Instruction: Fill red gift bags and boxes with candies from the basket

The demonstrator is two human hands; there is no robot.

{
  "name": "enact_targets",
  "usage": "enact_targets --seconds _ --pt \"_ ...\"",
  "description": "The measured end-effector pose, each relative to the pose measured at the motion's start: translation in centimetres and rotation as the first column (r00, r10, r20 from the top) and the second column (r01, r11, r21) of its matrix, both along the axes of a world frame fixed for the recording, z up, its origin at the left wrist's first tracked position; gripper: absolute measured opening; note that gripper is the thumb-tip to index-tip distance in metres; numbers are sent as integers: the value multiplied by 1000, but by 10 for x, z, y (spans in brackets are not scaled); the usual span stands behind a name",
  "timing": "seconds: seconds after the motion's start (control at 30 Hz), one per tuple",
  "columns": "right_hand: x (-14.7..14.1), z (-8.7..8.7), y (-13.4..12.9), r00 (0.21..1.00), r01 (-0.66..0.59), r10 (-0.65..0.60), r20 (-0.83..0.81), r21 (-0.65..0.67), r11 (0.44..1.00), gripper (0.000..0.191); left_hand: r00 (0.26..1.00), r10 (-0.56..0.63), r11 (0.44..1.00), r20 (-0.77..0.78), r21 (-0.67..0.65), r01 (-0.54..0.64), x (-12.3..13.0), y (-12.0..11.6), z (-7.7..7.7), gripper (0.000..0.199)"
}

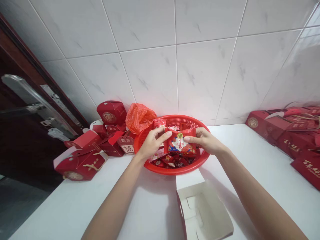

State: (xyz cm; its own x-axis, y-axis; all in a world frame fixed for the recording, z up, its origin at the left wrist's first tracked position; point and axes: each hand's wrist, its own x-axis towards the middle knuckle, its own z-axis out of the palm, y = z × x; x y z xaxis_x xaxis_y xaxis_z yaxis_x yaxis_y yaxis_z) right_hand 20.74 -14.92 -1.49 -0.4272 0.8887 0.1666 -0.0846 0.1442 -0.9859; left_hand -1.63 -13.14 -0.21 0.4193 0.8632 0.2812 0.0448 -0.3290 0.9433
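Both my hands hold one red snack packet (180,142) with a white and gold label, just above a round red plastic basket (190,168). My left hand (153,141) pinches its left top corner. My right hand (205,139) grips its right edge. The basket holds several small red wrapped sweets (172,160). An open box (203,211) with a white inside lies on the white counter in front of the basket, between my forearms.
Several red gift boxes (82,156) stand and lie at the left, one tall one (111,112) against the tiled wall. An orange-red plastic bag (139,116) sits behind the basket. More red boxes (295,133) line the right side. A dark door with a metal handle (30,100) is at far left.
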Motion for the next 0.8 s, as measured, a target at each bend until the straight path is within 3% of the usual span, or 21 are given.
enact_targets --seconds 0.13,0.3,0.4,0.43,0.5,0.57,0.6,0.8 --pt "0 0 -1 998 -21 22 65 -11 1000 32 998 23 997 -65 75 -18 2 -1 0 35" --pt "-1 0 -2 999 26 -26 32 -25 999 30 998 45 998 -50 34 -43 2 2 -2 33" --pt "-4 -1 0 985 165 -166 -41 -29 986 33 958 12 1000 -286 2 -11 -2 6 -8 30" --pt "-4 -2 1 973 224 -225 -51 -28 974 33 905 -46 999 -422 -9 46 -4 7 -10 31" --pt "-6 -3 3 949 310 -311 -46 -25 950 33 706 -182 977 -684 -46 207 -6 8 -12 39" --pt "-8 -3 3 934 355 -355 -33 -25 935 33 488 -251 940 -836 -90 330 -6 8 -12 48" --pt "-9 -3 4 929 368 -368 -31 -29 930 33 416 -255 930 -873 -104 352 -5 8 -12 52" --pt "-12 -2 2 908 418 -417 48 -18 908 31 220 -248 923 -943 -162 349 2 7 -8 53"
